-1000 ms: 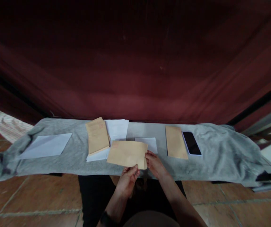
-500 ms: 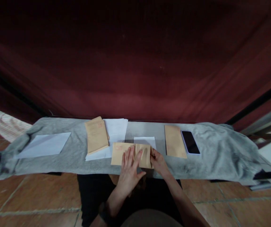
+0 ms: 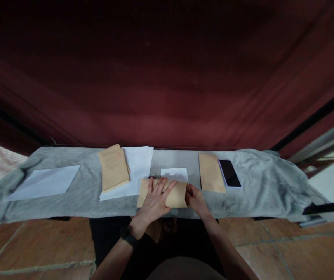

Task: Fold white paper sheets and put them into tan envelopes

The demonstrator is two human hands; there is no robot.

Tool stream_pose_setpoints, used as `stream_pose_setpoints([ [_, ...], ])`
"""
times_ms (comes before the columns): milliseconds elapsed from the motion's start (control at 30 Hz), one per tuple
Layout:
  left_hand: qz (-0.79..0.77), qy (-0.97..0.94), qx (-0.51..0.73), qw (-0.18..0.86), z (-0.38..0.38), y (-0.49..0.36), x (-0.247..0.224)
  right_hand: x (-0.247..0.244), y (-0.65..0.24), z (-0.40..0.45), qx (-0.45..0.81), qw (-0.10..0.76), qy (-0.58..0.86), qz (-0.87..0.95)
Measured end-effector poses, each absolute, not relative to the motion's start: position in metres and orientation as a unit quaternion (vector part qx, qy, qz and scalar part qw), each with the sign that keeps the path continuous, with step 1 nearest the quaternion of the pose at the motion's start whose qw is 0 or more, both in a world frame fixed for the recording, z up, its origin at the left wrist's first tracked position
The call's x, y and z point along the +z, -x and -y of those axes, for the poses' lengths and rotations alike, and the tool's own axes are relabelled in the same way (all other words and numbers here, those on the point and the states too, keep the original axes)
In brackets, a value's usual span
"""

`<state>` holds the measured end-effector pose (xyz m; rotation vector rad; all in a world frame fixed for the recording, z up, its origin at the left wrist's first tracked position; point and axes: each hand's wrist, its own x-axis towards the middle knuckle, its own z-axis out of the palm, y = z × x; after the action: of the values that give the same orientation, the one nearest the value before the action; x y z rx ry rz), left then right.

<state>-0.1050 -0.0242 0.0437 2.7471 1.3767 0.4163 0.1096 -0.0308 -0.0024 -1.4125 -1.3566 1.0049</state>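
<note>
Brown paper envelope (image 3: 177, 196) lies at lower centre of frame, near edge of the grey cloth (image 3: 266, 190), its right end bulged up into a curve with a gap at the mouth. Left hand (image 3: 155, 199) is spread flat on top, fingers apart, pressing rather than gripping; dark wristband (image 3: 128, 236) on that wrist. Right hand (image 3: 196, 200) is at the gaping end, fingers curled at the edge; can't tell whether they pinch the paper or reach inside, fingertips hidden. Small white sheet (image 3: 174, 173) sits just behind, partly covered by the envelope. Left of centre: envelope stack (image 3: 114, 168) on white papers (image 3: 139, 161); lone white sheet (image 3: 46, 181) farther left. Right of centre: second envelope (image 3: 212, 173), phone (image 3: 230, 173) just beside it. Step in hand looks like working the mouth end while the body is pinned. To do it well, I'd keep the left palm flat and light so the bulge doesn't crease, hold the body square to the cloth edge, and let the right fingers spread the mouth evenly; pulling on one layer alone could tear the thin-looking paper.
</note>
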Motion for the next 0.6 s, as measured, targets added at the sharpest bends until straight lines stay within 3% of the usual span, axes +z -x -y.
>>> stream_pose_setpoints([
  [233, -0.456, -0.88, 0.131, 0.027, 0.014, 0.1, 0.041, 0.014, -0.136, 0.046, 0.294, 0.485, 0.628, 0.533],
  [333, -0.453, -0.882, 0.126, 0.028, 0.015, 0.095, 0.043, 0.03, -0.142, 0.052, 0.367, 0.467, 0.591, 0.545],
  [467, -0.429, -0.896, 0.113, 0.026, 0.021, 0.087, 0.041, 0.042, -0.138, 0.053, 0.528, 0.372, 0.484, 0.59],
  [600, -0.387, -0.917, 0.094, 0.031, 0.024, 0.092, 0.038, 0.041, -0.131, 0.048, 0.555, 0.328, 0.48, 0.594],
])
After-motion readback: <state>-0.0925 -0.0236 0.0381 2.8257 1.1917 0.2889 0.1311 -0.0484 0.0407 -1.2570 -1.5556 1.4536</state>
